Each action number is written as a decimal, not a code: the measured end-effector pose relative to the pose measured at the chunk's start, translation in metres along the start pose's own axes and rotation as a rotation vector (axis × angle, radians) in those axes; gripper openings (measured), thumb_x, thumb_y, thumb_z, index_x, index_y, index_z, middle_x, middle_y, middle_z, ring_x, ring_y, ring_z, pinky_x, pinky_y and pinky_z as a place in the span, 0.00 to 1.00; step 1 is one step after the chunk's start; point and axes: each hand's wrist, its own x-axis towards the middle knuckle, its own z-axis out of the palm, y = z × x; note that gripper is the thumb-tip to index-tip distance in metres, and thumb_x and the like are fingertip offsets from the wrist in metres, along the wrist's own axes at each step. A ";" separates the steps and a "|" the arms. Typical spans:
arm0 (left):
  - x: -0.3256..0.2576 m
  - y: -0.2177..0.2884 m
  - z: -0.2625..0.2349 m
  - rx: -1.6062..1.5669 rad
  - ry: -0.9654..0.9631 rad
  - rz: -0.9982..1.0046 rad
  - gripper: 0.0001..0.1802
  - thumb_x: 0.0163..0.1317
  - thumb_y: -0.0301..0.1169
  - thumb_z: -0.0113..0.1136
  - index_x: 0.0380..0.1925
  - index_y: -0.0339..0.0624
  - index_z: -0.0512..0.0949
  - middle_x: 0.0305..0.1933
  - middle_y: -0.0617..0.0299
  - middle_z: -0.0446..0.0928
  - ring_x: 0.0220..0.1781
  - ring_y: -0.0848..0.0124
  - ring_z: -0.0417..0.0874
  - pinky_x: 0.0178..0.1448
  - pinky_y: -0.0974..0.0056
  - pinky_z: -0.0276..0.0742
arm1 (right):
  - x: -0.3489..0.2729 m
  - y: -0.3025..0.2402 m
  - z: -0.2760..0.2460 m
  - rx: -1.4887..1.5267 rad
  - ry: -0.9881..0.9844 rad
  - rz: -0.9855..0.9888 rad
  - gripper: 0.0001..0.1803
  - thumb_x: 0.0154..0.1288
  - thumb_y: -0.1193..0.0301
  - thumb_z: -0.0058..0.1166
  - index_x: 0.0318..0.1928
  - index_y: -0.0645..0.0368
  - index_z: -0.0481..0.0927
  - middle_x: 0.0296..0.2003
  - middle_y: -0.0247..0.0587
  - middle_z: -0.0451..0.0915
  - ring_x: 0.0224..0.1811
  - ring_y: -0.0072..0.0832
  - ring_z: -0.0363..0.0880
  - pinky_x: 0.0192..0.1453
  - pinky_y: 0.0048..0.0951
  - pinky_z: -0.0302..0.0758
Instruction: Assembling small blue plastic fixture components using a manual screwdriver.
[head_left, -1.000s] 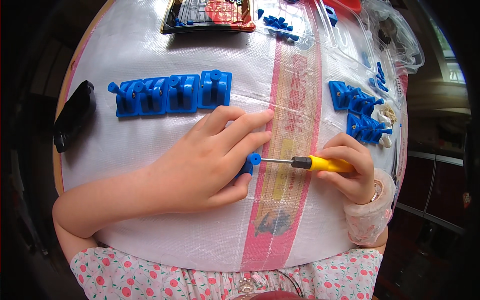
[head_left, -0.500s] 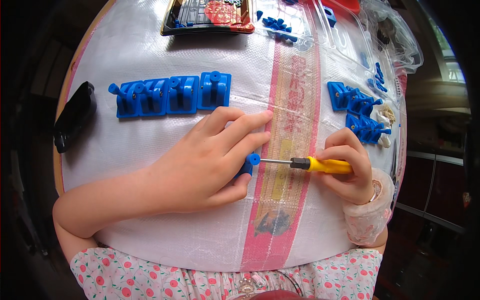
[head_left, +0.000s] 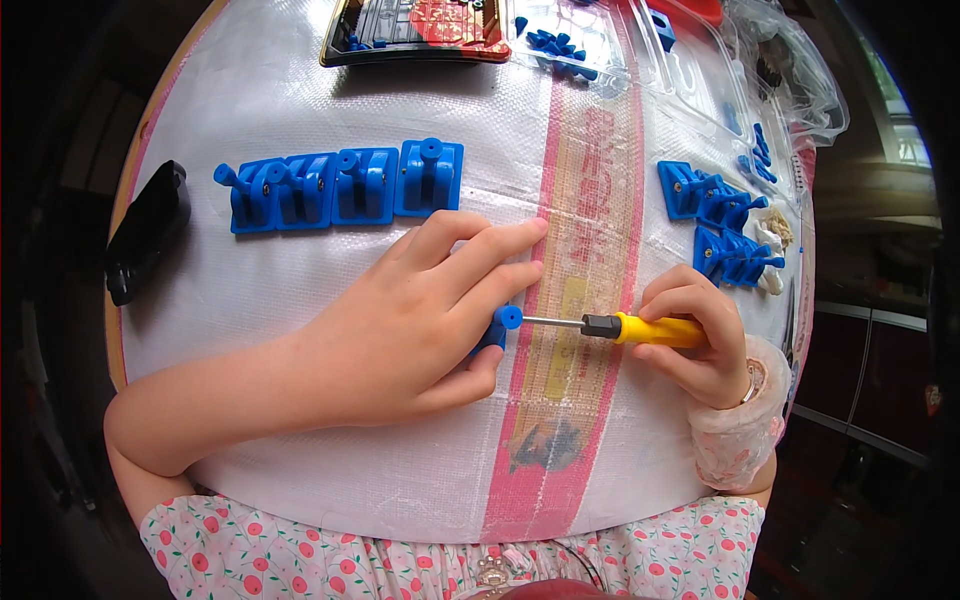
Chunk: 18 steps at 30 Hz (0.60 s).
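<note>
Under my left hand (head_left: 430,310) a small blue plastic piece (head_left: 509,317) with a round knob is held against the table, mostly covered by the palm and thumb. My right hand (head_left: 700,330) grips the yellow handle of a screwdriver (head_left: 655,330). The screwdriver's thin metal shaft points left and its tip meets the blue piece beside the knob. Beyond my left hand stands a row of several blue plastic assemblies (head_left: 365,187), each a square base with a knobbed lever. More blue assemblies (head_left: 735,255) sit in a cluster past my right hand.
A black case (head_left: 148,235) lies at the far left. At the back are a black tray with a red pattern (head_left: 415,52) and clear plastic trays (head_left: 690,75) near loose blue parts (head_left: 562,50). A crumpled clear bag (head_left: 800,90) is at the back right. White woven sheeting (head_left: 270,480) covers the table.
The fingers of my right hand have shifted slightly on the screwdriver's handle. My left hand and the blue piece stay in place.
</note>
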 end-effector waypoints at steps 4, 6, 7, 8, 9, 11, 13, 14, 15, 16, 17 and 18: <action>0.000 0.001 -0.001 -0.006 0.001 -0.001 0.34 0.46 0.26 0.62 0.57 0.37 0.68 0.69 0.50 0.63 0.63 0.50 0.65 0.67 0.52 0.65 | 0.001 -0.001 0.000 0.000 -0.003 -0.004 0.16 0.52 0.78 0.67 0.41 0.63 0.77 0.36 0.44 0.77 0.36 0.32 0.78 0.41 0.27 0.73; 0.000 0.001 -0.001 -0.006 0.001 0.000 0.34 0.45 0.26 0.62 0.57 0.36 0.68 0.69 0.50 0.63 0.63 0.50 0.65 0.67 0.52 0.64 | 0.001 -0.002 -0.001 0.001 -0.005 -0.006 0.16 0.51 0.78 0.67 0.40 0.63 0.77 0.36 0.44 0.77 0.36 0.33 0.78 0.40 0.27 0.73; 0.000 0.001 -0.001 -0.006 0.000 -0.001 0.34 0.45 0.26 0.62 0.57 0.36 0.68 0.69 0.50 0.63 0.63 0.50 0.65 0.67 0.52 0.64 | 0.001 -0.002 -0.001 0.000 -0.006 -0.008 0.16 0.51 0.78 0.67 0.40 0.63 0.76 0.36 0.44 0.77 0.36 0.33 0.78 0.40 0.27 0.73; 0.000 0.001 -0.001 -0.006 -0.001 -0.003 0.34 0.45 0.26 0.62 0.57 0.36 0.68 0.69 0.50 0.62 0.63 0.50 0.65 0.67 0.52 0.64 | 0.001 -0.001 -0.001 0.000 -0.006 -0.010 0.16 0.51 0.78 0.67 0.40 0.63 0.76 0.36 0.44 0.77 0.36 0.33 0.78 0.40 0.27 0.73; 0.000 0.001 -0.001 -0.006 -0.002 -0.004 0.34 0.45 0.26 0.62 0.57 0.36 0.68 0.69 0.50 0.62 0.63 0.50 0.65 0.67 0.52 0.64 | 0.001 -0.001 -0.001 -0.001 -0.007 -0.011 0.16 0.51 0.78 0.67 0.40 0.63 0.76 0.36 0.44 0.77 0.36 0.33 0.78 0.40 0.27 0.73; 0.000 0.001 -0.001 -0.006 -0.003 -0.004 0.34 0.45 0.26 0.63 0.57 0.36 0.68 0.69 0.50 0.62 0.63 0.50 0.65 0.67 0.52 0.64 | 0.002 -0.001 -0.001 -0.003 -0.009 -0.007 0.16 0.51 0.78 0.67 0.40 0.63 0.76 0.36 0.44 0.77 0.36 0.33 0.78 0.40 0.26 0.73; 0.000 0.001 -0.001 -0.008 -0.001 -0.004 0.34 0.46 0.26 0.63 0.57 0.36 0.68 0.69 0.50 0.62 0.63 0.50 0.65 0.67 0.52 0.64 | 0.001 -0.001 -0.001 -0.003 -0.008 -0.005 0.16 0.51 0.79 0.67 0.40 0.63 0.76 0.36 0.44 0.77 0.35 0.32 0.78 0.40 0.26 0.73; 0.000 0.001 -0.001 -0.009 0.000 -0.002 0.34 0.46 0.26 0.63 0.57 0.36 0.68 0.69 0.50 0.62 0.63 0.50 0.65 0.67 0.52 0.64 | 0.001 -0.001 0.000 -0.003 -0.006 -0.005 0.16 0.51 0.79 0.67 0.40 0.63 0.76 0.36 0.44 0.77 0.35 0.32 0.78 0.40 0.26 0.73; 0.000 0.001 -0.001 -0.010 0.002 -0.001 0.34 0.46 0.26 0.63 0.57 0.36 0.68 0.69 0.50 0.63 0.63 0.50 0.65 0.67 0.52 0.64 | 0.001 -0.001 0.000 -0.002 -0.004 -0.005 0.16 0.51 0.79 0.66 0.40 0.63 0.76 0.36 0.44 0.77 0.35 0.32 0.78 0.39 0.26 0.73; 0.000 0.001 -0.001 -0.009 0.002 -0.001 0.34 0.46 0.26 0.63 0.57 0.36 0.68 0.69 0.50 0.63 0.63 0.50 0.65 0.67 0.52 0.64 | 0.001 -0.001 0.000 -0.002 -0.004 -0.006 0.16 0.51 0.79 0.66 0.40 0.63 0.77 0.36 0.44 0.77 0.35 0.32 0.78 0.39 0.26 0.73; 0.000 0.001 0.000 -0.009 0.002 0.000 0.34 0.46 0.26 0.63 0.57 0.36 0.68 0.69 0.50 0.63 0.63 0.50 0.65 0.67 0.52 0.64 | 0.001 -0.001 0.000 -0.003 -0.004 -0.006 0.16 0.51 0.79 0.66 0.40 0.63 0.77 0.36 0.44 0.77 0.35 0.32 0.78 0.39 0.26 0.73; 0.000 0.001 0.000 -0.009 0.002 0.000 0.34 0.46 0.26 0.63 0.57 0.36 0.68 0.69 0.50 0.63 0.63 0.50 0.65 0.67 0.52 0.64 | 0.001 -0.001 0.000 -0.003 -0.004 -0.007 0.16 0.51 0.79 0.66 0.40 0.63 0.77 0.36 0.44 0.77 0.35 0.32 0.78 0.39 0.26 0.73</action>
